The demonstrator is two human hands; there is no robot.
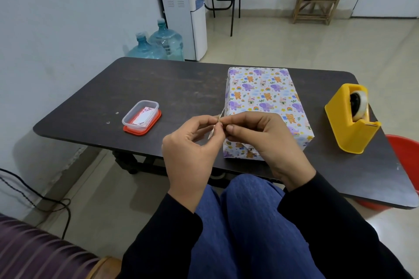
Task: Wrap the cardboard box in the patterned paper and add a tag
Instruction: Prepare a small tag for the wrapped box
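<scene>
The box (263,95), fully covered in white paper with purple elephants, bears and rainbows, lies on the dark table (172,88) right of centre. In front of its near left corner my left hand (192,149) and my right hand (263,138) meet, fingertips pinching a small thin tag (217,123) seen edge-on between them. My right hand hides part of the box's near end. A clear plastic tub (141,113) on a red lid holds more tags with a pink flower print.
A yellow tape dispenser (350,120) with a roll of clear tape stands at the table's right. A red bucket (405,156) sits beyond the right edge. Water bottles (158,43), a dispenser and a wooden rack stand behind. My knees are under the near table edge.
</scene>
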